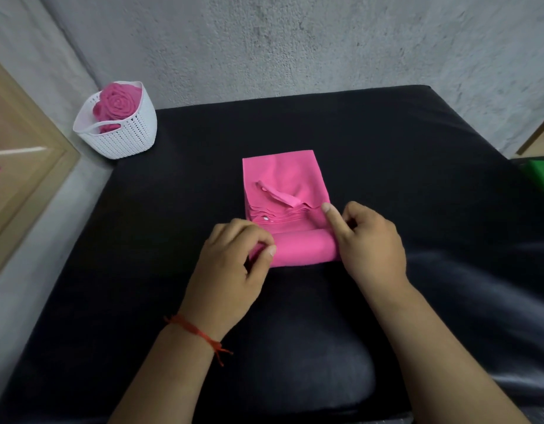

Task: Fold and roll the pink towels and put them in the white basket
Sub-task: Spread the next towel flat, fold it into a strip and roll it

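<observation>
A folded pink towel (283,179) lies in the middle of the black table (386,142), its near end rolled into a tube (304,247). A hanging loop and a small metal snap show on its top. My left hand (234,267) pinches the left end of the roll. My right hand (368,243) grips the right end, its forefinger stretched forward on the towel's right edge. The white basket (133,136) stands at the table's far left corner, with rolled pink towels (117,104) inside.
A grey rough wall runs behind the table. A wooden frame (35,166) leans at the left. A green object (542,179) lies off the table's right edge. Black cloth covers the table down to my forearms.
</observation>
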`<control>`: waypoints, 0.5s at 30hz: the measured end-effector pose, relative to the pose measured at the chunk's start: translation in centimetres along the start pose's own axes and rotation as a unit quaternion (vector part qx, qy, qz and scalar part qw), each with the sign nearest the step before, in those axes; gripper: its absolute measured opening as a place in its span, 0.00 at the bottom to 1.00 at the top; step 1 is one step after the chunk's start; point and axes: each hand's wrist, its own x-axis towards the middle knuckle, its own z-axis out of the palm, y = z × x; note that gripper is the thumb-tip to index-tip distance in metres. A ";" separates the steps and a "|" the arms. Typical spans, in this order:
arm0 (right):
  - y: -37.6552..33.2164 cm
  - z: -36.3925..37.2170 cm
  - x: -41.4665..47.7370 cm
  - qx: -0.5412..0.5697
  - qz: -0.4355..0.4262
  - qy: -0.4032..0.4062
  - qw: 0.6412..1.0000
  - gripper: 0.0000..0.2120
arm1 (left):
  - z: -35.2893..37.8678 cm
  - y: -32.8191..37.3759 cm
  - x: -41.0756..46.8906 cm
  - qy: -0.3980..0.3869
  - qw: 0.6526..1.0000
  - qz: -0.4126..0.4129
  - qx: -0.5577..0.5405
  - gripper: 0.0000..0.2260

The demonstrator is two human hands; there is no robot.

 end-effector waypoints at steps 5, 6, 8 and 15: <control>-0.6 0.1 0.8 -0.013 0.041 -0.016 0.999 0.32 | -0.3 -1.0 0.2 -0.047 0.994 -0.063 -0.074 0.12; -0.5 0.3 0.7 -0.009 0.032 -0.011 0.999 0.32 | -0.1 -1.0 0.4 -0.046 0.991 -0.083 -0.090 0.12; -0.1 0.3 0.6 0.001 0.003 -0.004 1.000 0.28 | 0.2 -1.2 0.7 -0.044 0.984 -0.124 -0.123 0.11; 0.8 0.4 0.4 0.010 -0.019 -0.014 1.000 0.19 | -0.1 -0.7 1.1 -0.046 0.979 -0.149 -0.132 0.09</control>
